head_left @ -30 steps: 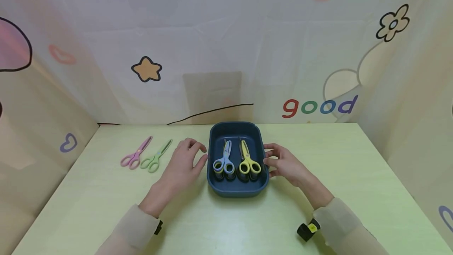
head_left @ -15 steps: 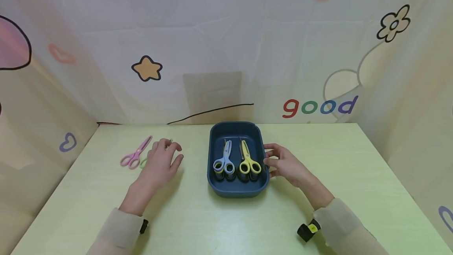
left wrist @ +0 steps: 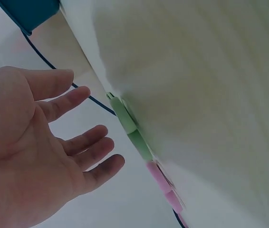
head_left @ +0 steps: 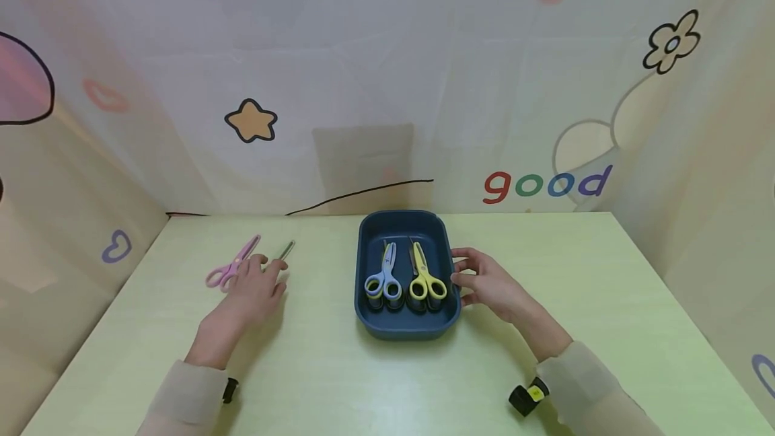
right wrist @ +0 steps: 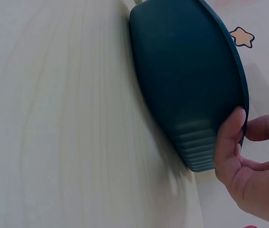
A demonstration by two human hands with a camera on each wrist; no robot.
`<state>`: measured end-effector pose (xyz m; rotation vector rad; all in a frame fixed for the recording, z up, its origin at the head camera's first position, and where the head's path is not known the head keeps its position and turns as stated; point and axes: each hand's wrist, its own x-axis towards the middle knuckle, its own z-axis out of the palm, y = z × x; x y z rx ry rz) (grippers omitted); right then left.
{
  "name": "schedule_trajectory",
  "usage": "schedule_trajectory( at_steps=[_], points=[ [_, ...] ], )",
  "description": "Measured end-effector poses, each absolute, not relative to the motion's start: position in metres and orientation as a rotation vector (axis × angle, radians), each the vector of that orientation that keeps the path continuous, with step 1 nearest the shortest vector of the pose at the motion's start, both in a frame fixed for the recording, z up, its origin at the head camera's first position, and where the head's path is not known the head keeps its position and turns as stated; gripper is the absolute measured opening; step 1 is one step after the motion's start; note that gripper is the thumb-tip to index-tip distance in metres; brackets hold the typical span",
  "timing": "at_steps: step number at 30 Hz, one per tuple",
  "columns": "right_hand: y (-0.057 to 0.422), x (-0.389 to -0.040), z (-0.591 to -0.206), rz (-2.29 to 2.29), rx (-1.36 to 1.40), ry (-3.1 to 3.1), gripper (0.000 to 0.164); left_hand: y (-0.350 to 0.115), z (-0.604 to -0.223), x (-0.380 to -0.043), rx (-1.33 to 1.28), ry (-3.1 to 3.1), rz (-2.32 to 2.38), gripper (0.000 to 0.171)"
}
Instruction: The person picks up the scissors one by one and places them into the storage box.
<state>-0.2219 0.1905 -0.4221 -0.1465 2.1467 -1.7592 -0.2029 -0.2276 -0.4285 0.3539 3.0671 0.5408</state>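
Note:
My left hand (head_left: 248, 291) hovers over the green scissors (head_left: 288, 249), covering their handles in the head view. Its fingers are spread and loosely bent, with nothing between them in the left wrist view. Pink scissors (head_left: 233, 268) lie just left of that hand, partly behind its fingers. A dark blue plastic bin (head_left: 407, 332) stands in the middle of the table. My right hand (head_left: 493, 288) holds the bin's right side, fingertips at the rim and against the outer wall. Inside, blue-handled scissors (head_left: 387, 273) and yellow-handled scissors (head_left: 424, 274) sit side by side, handles toward me.
The pale wooden table (head_left: 339, 382) meets a printed curtain (head_left: 375, 73) at its back edge, right behind the bin. Curtain sides also rise at left and right. A black wrist device (head_left: 527, 397) juts out from the right sleeve.
My left hand has moved left, away from beside the bin, and come over the green scissors. The right hand and the bin have stayed in place.

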Motion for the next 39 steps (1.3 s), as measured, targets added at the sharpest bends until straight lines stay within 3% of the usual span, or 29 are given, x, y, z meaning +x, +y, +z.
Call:
schedule_trajectory(
  at_steps=[22,39],
  points=[
    [0.1905,-0.2198,-0.4223,-1.763,-0.140,2.152,0.050,-0.2281,-0.4281,-0.2021,0.399,2.980,0.475,0.031],
    [0.1896,-0.2200,-0.4222,-1.747,-0.138,2.163,0.050,-0.2297,-0.4241,-0.2032,0.361,2.964,0.415,0.051]
  ],
)
